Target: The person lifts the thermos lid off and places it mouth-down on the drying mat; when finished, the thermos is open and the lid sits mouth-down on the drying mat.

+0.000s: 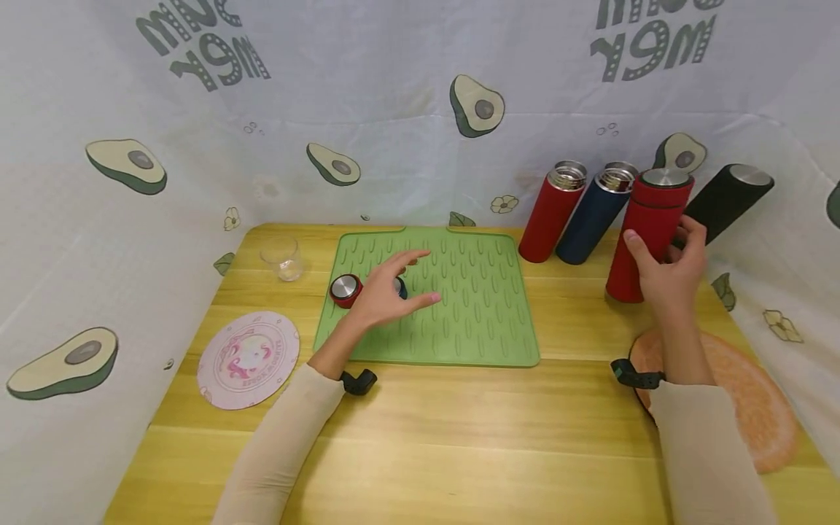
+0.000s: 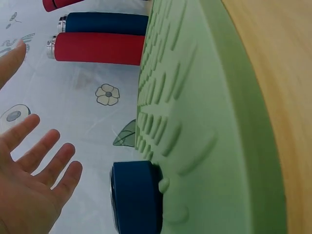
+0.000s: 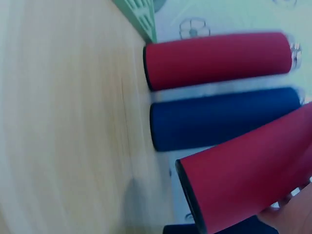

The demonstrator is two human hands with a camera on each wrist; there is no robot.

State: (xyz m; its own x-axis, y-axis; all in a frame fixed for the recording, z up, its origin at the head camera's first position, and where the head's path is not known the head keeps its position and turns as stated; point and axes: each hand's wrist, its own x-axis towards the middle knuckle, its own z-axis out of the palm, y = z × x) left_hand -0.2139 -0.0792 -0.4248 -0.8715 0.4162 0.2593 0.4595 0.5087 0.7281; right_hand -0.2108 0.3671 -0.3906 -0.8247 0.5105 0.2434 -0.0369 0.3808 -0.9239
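Note:
My right hand point(image 1: 672, 273) grips a red thermos bottle point(image 1: 646, 233) with its silver-topped lid on, thumb on one side and fingers round the other. In the right wrist view the bottle point(image 3: 248, 170) is tilted, its base raised off the table. My left hand point(image 1: 387, 292) is spread over the green mat point(image 1: 472, 299), fingers and thumb apart, holding nothing. Just below it on the mat is a blue lid point(image 2: 136, 195), partly hidden by the hand in the head view. Beside that sits a red lid point(image 1: 345, 290) with a silver top.
A lidless red bottle point(image 1: 551, 215) and a lidless blue bottle point(image 1: 593, 219) stand behind the mat's right side. A black lidded bottle point(image 1: 728, 200) is at the far right. A clear glass point(image 1: 284, 259), pink round mat point(image 1: 249, 361) and orange-slice mat point(image 1: 755, 394) lie on the table point(image 1: 485, 437).

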